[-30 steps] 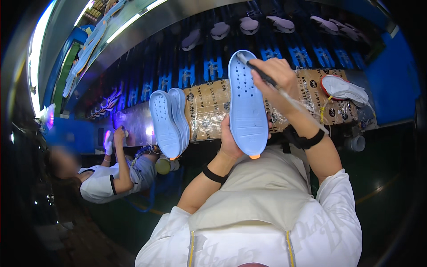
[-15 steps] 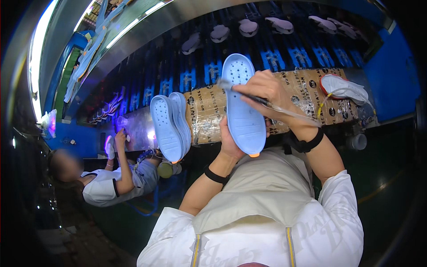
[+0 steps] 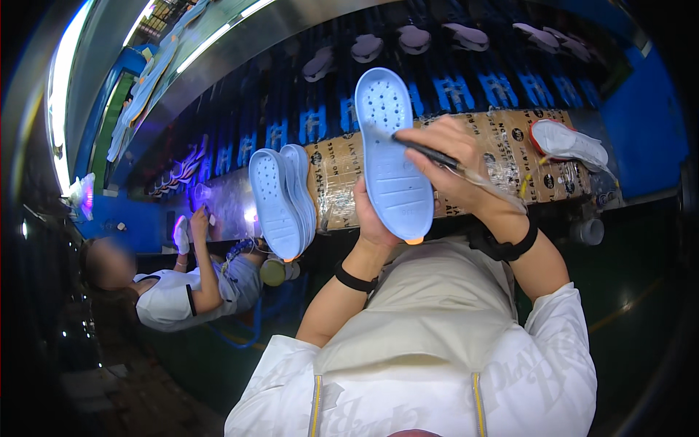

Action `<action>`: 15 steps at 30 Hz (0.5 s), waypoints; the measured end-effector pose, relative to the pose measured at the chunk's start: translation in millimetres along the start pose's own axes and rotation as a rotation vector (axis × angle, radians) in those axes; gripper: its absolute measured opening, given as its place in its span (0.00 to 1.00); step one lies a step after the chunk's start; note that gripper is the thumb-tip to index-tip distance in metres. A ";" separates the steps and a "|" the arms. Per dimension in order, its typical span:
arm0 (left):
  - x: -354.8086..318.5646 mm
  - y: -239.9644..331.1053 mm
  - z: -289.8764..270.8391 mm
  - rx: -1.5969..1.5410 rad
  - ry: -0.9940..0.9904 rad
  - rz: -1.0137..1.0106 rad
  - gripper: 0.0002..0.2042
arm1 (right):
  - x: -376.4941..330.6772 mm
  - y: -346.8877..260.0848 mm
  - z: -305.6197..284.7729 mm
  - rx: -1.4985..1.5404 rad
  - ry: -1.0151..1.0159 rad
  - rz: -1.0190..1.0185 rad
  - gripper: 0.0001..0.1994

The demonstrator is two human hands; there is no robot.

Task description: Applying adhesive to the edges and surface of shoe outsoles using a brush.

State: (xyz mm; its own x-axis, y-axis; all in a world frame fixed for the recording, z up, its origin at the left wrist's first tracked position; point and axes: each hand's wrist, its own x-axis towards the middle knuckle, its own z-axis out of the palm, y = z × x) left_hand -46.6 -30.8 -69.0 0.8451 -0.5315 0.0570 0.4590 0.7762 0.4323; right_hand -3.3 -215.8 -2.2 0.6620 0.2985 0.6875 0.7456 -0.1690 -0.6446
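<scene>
A light blue shoe sole (image 3: 397,193), with its inner face up and rows of small holes toward its far end, is held over the bench by my left hand (image 3: 373,217). The left fingers wrap its near-left side from below. My right hand (image 3: 453,156) grips a black-handled brush (image 3: 435,156) with a clear tube running back along the wrist. Its blurred tip meets the sole near the middle, by the holes. Left of it, more blue soles (image 3: 277,211) stand nested together on the bench.
Brown printed cardboard under clear film (image 3: 338,197) covers the bench. A white shoe with red trim (image 3: 571,144) lies at right beside a yellow tube. Behind runs a rack with blue holders (image 3: 313,124) and pale shoe parts (image 3: 368,48). A co-worker (image 3: 175,295) sits at left, holding a shoe.
The sole has shifted slightly away from me and to the left. My right hand and the brush have moved a little across it. The co-worker stays in place.
</scene>
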 end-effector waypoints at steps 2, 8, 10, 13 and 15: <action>2.4 -1.3 4.1 -0.016 -0.045 -0.003 0.37 | -2.1 -4.7 0.2 -0.370 0.029 -0.072 0.15; 2.5 8.2 6.1 0.085 0.263 0.222 0.34 | -12.4 -19.1 0.6 0.115 -0.209 -0.069 0.14; 6.7 8.9 10.9 0.057 0.309 0.218 0.35 | -15.9 -18.9 -0.9 -0.208 -0.076 0.013 0.13; 9.8 13.0 17.4 0.102 0.269 0.173 0.37 | -16.4 -28.1 -3.0 -0.068 -0.279 -0.102 0.14; 11.3 14.7 16.2 0.146 0.170 0.153 0.40 | -17.1 -32.7 -7.9 0.209 -0.389 -0.094 0.15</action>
State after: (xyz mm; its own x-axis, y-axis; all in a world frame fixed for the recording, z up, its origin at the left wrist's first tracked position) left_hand -34.7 -30.9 -47.4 0.9412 -0.3374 -0.0154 0.2885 0.7794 0.5561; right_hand -38.4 -222.8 9.8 0.4847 0.6410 0.5951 0.7431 0.0571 -0.6668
